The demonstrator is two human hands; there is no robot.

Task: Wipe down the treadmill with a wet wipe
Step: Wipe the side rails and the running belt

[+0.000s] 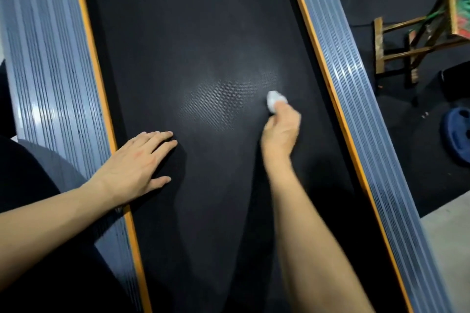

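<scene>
Treadmill belt (203, 33) under wipe-gripping right hand (281, 129)

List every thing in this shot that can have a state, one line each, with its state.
left hand: open, fingers flat on the belt
right hand: gripping the wet wipe
wet wipe: bunched up, pressed on the belt
treadmill belt: has a shiny patch by the wipe
wooden stool: lying tipped on the floor
weight plate: flat on the floor
</scene>
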